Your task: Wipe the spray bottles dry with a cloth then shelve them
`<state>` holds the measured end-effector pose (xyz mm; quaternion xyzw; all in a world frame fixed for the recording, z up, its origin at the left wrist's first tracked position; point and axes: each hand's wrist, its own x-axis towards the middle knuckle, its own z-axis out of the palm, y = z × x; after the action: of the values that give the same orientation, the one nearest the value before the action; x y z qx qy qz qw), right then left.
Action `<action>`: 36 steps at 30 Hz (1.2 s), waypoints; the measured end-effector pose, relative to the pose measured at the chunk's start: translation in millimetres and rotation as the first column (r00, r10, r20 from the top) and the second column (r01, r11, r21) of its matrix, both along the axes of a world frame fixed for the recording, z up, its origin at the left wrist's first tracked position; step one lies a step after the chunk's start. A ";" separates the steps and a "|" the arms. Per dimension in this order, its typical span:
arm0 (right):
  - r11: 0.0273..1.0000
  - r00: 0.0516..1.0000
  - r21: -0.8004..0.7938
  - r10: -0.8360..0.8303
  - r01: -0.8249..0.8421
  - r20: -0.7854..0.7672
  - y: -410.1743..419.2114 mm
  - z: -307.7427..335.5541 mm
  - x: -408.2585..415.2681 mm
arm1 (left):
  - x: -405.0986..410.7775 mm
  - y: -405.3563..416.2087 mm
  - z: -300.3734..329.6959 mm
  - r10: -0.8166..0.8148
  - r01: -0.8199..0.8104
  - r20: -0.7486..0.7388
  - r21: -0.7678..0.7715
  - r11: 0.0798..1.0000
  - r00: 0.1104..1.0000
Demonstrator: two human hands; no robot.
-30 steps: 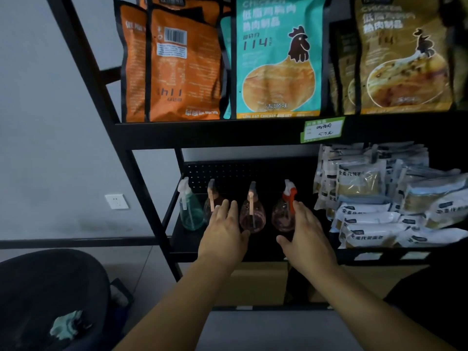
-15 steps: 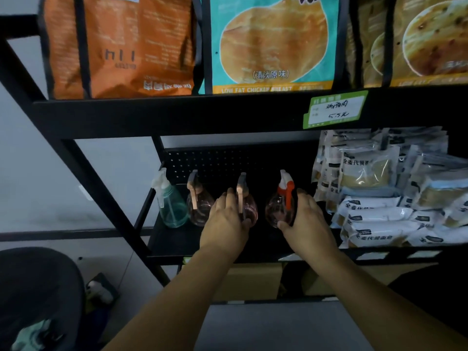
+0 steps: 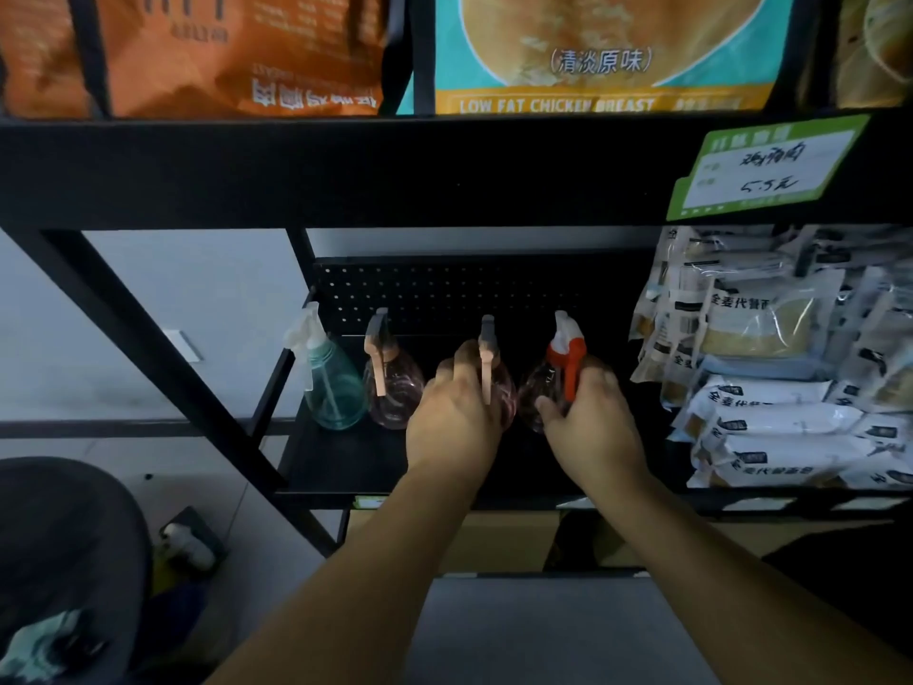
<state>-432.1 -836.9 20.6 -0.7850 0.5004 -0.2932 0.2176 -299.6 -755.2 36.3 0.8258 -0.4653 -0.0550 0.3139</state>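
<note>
Several spray bottles stand in a row on the black lower shelf [image 3: 341, 467]. From the left: a teal bottle [image 3: 330, 388] with a white head, a pink bottle [image 3: 393, 393] with a tan trigger, a second pink bottle [image 3: 500, 388] with a tan trigger, and a pink bottle with a red and white head [image 3: 558, 368]. My left hand [image 3: 454, 417] is wrapped around the second pink bottle. My right hand [image 3: 588, 422] grips the red-headed bottle from the right side. A pale cloth [image 3: 44, 645] lies at the lower left on a dark round seat.
White food packets [image 3: 770, 388] are stacked on the same shelf at the right. Orange and teal snack bags [image 3: 237, 51] stand on the shelf above, with a green price tag [image 3: 766, 165] on its edge. Cardboard boxes [image 3: 494, 541] sit below. A slanted black brace [image 3: 148, 358] runs at the left.
The view has moved closer to the shelf. Both hands reached forward from open and hovering to closed around the two right-hand bottles.
</note>
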 end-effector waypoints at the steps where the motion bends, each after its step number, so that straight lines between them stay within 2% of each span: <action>1: 1.000 1.000 0.001 0.002 -0.002 0.005 -0.3 -0.1 2.8 | -1.0 0.0 0.9 -0.002 0.002 0.012 0.002 1.000 1.000; 12: 0.999 0.999 0.021 -0.031 0.032 -0.040 2.4 3.5 23.9 | 13.1 -0.1 -2.0 -0.035 0.031 0.226 0.020 0.999 0.973; 17: 1.000 1.000 0.018 -0.018 0.018 -0.018 1.5 4.1 28.5 | 14.8 0.5 1.6 -0.030 0.024 0.211 0.032 0.999 0.977; 22: 1.000 0.999 0.015 -0.024 0.025 -0.024 2.7 4.8 30.3 | 15.4 0.5 3.2 -0.040 0.012 0.254 0.112 0.994 0.966; 29: 1.000 1.000 0.013 -0.020 0.020 -0.003 4.1 3.6 33.4 | 15.9 1.2 7.1 0.006 -0.021 0.165 0.085 0.996 0.986; 34: 1.000 1.000 0.014 -0.014 0.014 -0.005 3.8 3.1 33.0 | 18.2 -1.2 0.0 -0.009 -0.003 0.187 0.061 0.998 0.982; 36: 1.000 1.000 0.014 -0.010 0.010 -0.008 3.6 3.8 32.1 | 19.3 -1.7 -1.1 -0.009 0.003 0.124 0.052 0.999 0.992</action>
<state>-400.0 -833.4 24.4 -0.7820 0.5073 -0.2878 0.2197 -280.3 -756.9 35.2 0.8342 -0.4847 -0.0165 0.2627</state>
